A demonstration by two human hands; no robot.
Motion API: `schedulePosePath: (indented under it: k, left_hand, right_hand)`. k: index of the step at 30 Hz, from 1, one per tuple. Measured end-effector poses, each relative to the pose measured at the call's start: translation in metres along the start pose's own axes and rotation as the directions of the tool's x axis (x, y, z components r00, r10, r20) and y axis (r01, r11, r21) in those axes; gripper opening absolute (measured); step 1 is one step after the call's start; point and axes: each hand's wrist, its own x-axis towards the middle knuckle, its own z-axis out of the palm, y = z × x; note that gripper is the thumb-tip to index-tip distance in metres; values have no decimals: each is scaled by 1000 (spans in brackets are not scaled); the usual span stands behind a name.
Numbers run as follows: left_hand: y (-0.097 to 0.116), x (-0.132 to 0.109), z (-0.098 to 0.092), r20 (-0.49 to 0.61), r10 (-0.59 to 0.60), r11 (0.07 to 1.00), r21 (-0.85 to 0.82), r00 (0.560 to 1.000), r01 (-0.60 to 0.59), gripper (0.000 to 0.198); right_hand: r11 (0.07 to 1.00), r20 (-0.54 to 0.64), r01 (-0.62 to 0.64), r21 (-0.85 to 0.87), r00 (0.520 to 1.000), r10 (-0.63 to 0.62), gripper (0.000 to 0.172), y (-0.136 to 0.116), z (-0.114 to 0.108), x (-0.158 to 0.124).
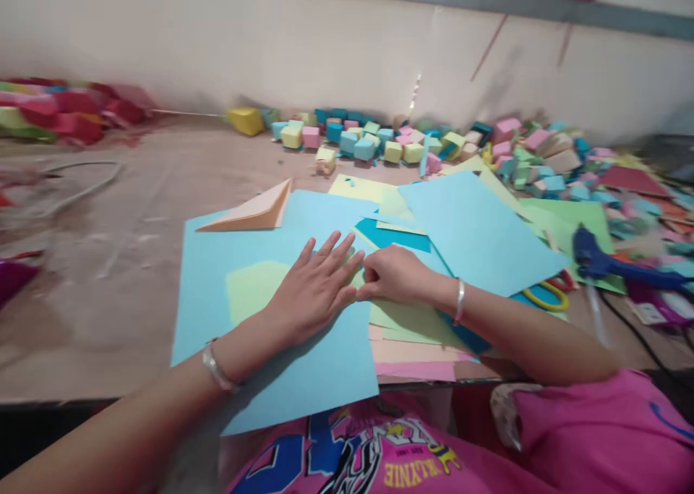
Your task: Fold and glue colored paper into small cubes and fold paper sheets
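My left hand (317, 291) lies flat with its fingers spread, pressing on a pale green paper (254, 288). That green piece rests on a large light blue sheet (211, 299), whose near corner hangs past the table edge. Touching the left fingertips, my right hand (398, 275) is curled closed beside the green paper's right side. What its fingers pinch, if anything, is hidden. A folded peach paper (254, 210) sits on the blue sheet's far left. Another light blue sheet (482, 230) lies to the right, above my right wrist.
Small paper cubes (347, 141) in several colours line the wall. Yellow-handled scissors (547, 296) lie partly under the right blue sheet. A blue glue gun (607, 259) with a black cord is at the right. Red paper shapes (76, 114) are heaped at the far left.
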Motion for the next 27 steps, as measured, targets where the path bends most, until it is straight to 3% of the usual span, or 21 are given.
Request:
schedulePosePath:
  k: [4, 10, 14, 18, 21, 25, 27]
  left_hand:
    - [-9, 4, 15, -13, 92, 996, -13, 996, -92, 49]
    - [-21, -11, 14, -80, 131, 991, -7, 988, -132, 58]
    - [-31, -14, 26, -109, 192, 979, -50, 975, -198, 64]
    - [-42, -11, 41, -97, 242, 969, -35, 965, -246, 66]
    - [-42, -7, 40, -120, 256, 965, -15, 959, -260, 63]
    - [-29, -4, 22, -99, 184, 983, -1, 978, -185, 51]
    - [-24, -4, 15, -98, 176, 984, 30, 979, -174, 46]
  right_hand:
    - [1000, 15, 3, 15, 1000, -3, 30, 3, -1, 3]
    - [992, 17, 111, 58, 994, -112, 39, 11, -7, 8]
    - [990, 41, 121, 76, 991, -124, 47, 17, -11, 15]
    - [989, 49, 141, 49, 988, -143, 39, 16, -10, 14]
    - [989, 9, 139, 51, 990, -140, 32, 11, -12, 9]
    - [979, 75, 196, -62, 979, -192, 13, 9, -45, -16]
    - [973, -40, 214, -82, 975, -218, 10, 14, -72, -44]
